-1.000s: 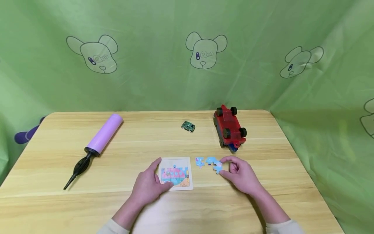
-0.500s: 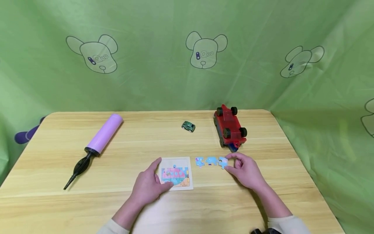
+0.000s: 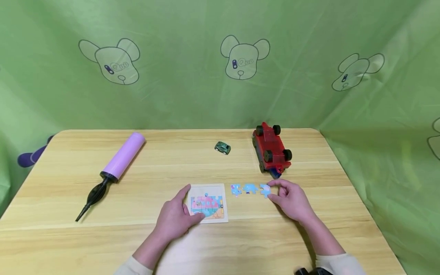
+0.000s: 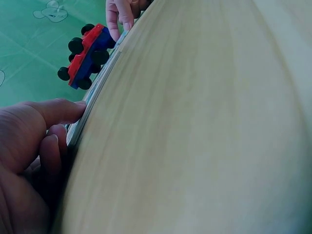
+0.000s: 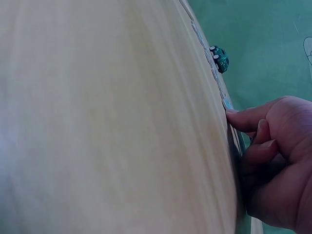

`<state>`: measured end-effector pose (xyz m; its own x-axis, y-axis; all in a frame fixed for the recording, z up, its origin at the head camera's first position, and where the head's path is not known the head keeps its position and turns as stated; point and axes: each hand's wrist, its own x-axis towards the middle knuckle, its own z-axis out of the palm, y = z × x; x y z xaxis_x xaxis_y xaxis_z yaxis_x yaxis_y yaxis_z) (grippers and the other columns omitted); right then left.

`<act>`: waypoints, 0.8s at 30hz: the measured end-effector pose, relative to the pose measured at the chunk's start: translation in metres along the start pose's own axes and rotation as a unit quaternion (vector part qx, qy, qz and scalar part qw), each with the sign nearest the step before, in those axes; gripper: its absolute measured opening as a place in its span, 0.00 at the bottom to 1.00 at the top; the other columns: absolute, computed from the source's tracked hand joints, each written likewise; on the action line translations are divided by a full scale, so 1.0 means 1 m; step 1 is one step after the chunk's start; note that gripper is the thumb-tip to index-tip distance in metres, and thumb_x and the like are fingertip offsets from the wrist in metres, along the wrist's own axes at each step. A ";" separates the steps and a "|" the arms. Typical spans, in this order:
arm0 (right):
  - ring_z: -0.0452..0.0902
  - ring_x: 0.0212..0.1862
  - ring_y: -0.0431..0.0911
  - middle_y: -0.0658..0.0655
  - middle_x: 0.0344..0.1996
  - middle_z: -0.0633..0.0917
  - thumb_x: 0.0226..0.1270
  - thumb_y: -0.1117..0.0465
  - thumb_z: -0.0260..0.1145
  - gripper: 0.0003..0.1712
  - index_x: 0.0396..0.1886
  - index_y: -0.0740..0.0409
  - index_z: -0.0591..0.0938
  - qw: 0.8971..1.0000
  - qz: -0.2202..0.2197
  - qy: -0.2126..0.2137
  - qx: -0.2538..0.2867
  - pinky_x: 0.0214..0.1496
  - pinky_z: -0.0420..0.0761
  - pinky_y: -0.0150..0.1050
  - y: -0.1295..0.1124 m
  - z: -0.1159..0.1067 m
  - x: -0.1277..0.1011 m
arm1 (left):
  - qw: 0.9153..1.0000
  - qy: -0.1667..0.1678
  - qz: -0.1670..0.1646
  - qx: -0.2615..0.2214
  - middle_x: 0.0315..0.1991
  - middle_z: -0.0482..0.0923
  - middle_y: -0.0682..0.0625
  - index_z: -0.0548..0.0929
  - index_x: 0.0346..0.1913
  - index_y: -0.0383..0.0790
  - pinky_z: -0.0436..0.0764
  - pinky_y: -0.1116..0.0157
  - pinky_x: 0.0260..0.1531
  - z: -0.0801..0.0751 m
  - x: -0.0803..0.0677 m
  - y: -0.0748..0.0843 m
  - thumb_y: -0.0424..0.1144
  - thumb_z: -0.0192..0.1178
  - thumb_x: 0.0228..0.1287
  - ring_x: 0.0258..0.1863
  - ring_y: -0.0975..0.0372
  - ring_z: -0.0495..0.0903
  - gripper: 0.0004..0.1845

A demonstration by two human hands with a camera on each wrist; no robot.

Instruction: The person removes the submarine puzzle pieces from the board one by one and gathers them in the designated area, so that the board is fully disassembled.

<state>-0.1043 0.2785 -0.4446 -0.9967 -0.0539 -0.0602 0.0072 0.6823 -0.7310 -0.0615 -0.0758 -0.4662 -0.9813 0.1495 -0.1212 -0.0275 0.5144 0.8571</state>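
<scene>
While my left hand (image 3: 173, 219) holds the square pale-wood puzzle tray (image 3: 214, 190) by its left side, in the head view, my right hand (image 3: 292, 200) pinches the right edge of a blue-and-pink jigsaw piece (image 3: 264, 189) between thumb and forefinger. The tray lies flat on the wood-grain counter (image 3: 86, 244), its lower part filled with a joined pink, teal and orange picture, its upper strip bare. Just right of it sit two more loose bits, a blue piece with pink marks (image 3: 235, 189) and a pale-blue piece (image 3: 249, 188), in one row with mine. I judge that I am setting out the last row; the next move seems to call for turning the tabs to match and pressing each into the bare strip. My left thumb overlaps the picture's lower edge, away from that strip. Farther back lie a small dark-green toy car (image 3: 222, 148) and a red-and-blue plastic toy vehicle with black wheels (image 3: 272, 149); a lilac-and-black hand pump (image 3: 124, 156) lies well to the left. None blocks my reach.

In the left wrist view, a finger of mine touches the tray's edge, the others curled.

In the right wrist view, a fingertip meets the piece's edge; its print is too foreshortened to read.
</scene>
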 end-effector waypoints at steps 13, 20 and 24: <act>0.58 0.19 0.43 0.50 0.15 0.65 0.64 0.66 0.71 0.18 0.54 0.61 0.83 1.000 0.027 0.000 0.014 0.26 0.62 0.37 -0.002 0.000 0.001 | 1.000 0.000 -0.003 -0.002 0.14 0.74 0.56 0.60 0.76 0.34 0.71 0.64 0.12 0.000 0.000 0.001 0.45 0.79 0.49 0.08 0.63 0.73 0.53; 0.59 0.19 0.43 0.50 0.16 0.66 0.65 0.66 0.71 0.19 0.55 0.61 0.83 0.999 0.025 0.005 0.022 0.26 0.62 0.37 -0.002 0.000 0.000 | 1.000 -0.001 -0.005 -0.003 0.14 0.74 0.55 0.60 0.76 0.35 0.71 0.64 0.12 0.000 0.001 0.000 0.44 0.79 0.49 0.08 0.63 0.73 0.53; 0.58 0.18 0.42 0.50 0.15 0.65 0.62 0.67 0.72 0.18 0.52 0.60 0.84 0.999 0.008 0.021 0.024 0.26 0.64 0.37 -0.001 0.002 -0.004 | 1.000 0.000 -0.005 -0.001 0.14 0.74 0.56 0.60 0.76 0.35 0.71 0.64 0.12 0.000 0.001 0.000 0.45 0.79 0.49 0.09 0.63 0.73 0.53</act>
<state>-0.1000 0.2769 -0.4452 -0.9990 -0.0112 -0.0437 0.0260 0.6468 -0.7622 -0.0621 -0.0758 -0.4665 -0.9808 0.1446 -0.1311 -0.0386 0.5148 0.8564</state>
